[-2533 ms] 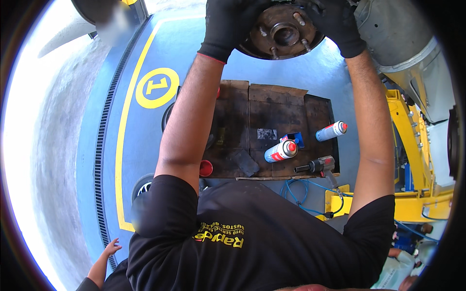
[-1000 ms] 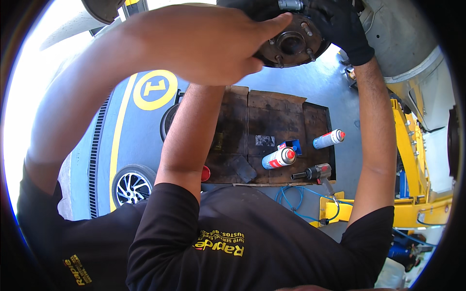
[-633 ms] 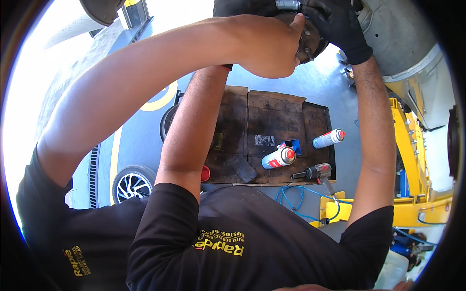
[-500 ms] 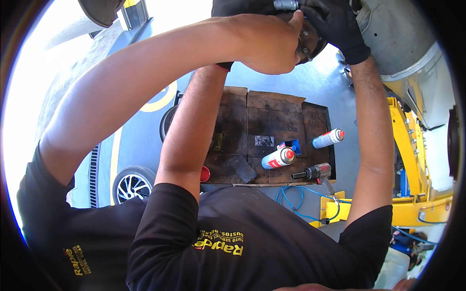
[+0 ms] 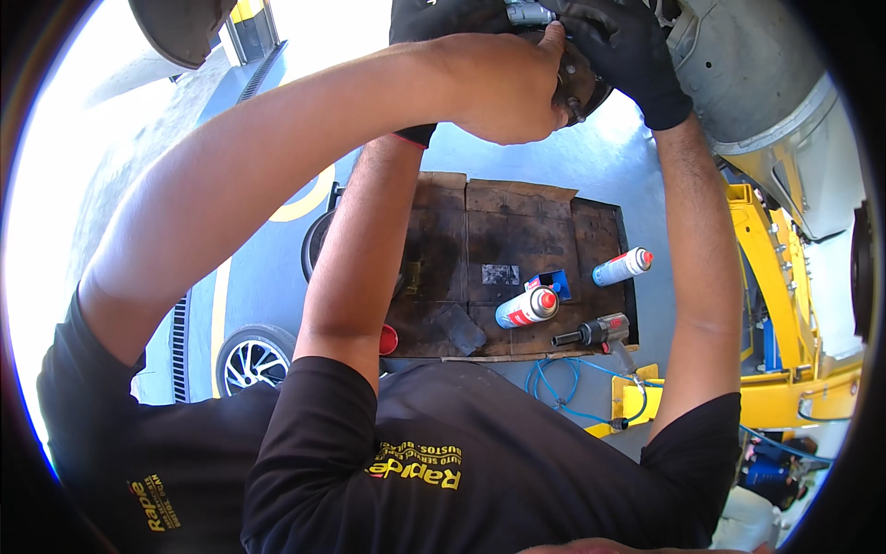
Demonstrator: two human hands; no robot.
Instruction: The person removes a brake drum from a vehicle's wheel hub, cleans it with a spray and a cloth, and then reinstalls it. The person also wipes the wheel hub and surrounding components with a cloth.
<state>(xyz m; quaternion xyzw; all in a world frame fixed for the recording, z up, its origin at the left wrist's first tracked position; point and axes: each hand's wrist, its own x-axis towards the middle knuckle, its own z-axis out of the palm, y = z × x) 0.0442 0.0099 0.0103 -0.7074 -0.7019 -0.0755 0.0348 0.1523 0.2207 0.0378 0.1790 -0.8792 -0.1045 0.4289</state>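
Observation:
Both my hands wear black gloves and are raised at the top of the view, by a dark round wheel hub [image 5: 580, 81] with studs. My left hand [image 5: 441, 20] is left of a silver cylindrical part [image 5: 532, 13]; its fingers are hidden. My right hand [image 5: 635, 57] is to the right of that part, its bent fingers closed over the top of the hub area; what they grip is hidden. A co-worker's bare hand [image 5: 508, 88] reaches across my left forearm from the left, its thumb up beside the silver part and its fingers against the hub.
Below my arms, a cardboard-covered tray [image 5: 443, 231] carries a red-capped spray can [image 5: 526, 307], another spray can [image 5: 622, 267], a blue box [image 5: 552, 283] and an impact wrench [image 5: 598, 331] with a blue hose [image 5: 544, 380]. A wheel [image 5: 256, 362] lies left; a yellow lift [image 5: 761, 277] stands right.
My gloved hands and the co-worker's hand have shifted slightly left in the view. They stay gathered around the hub. The tray below appears a little lower.

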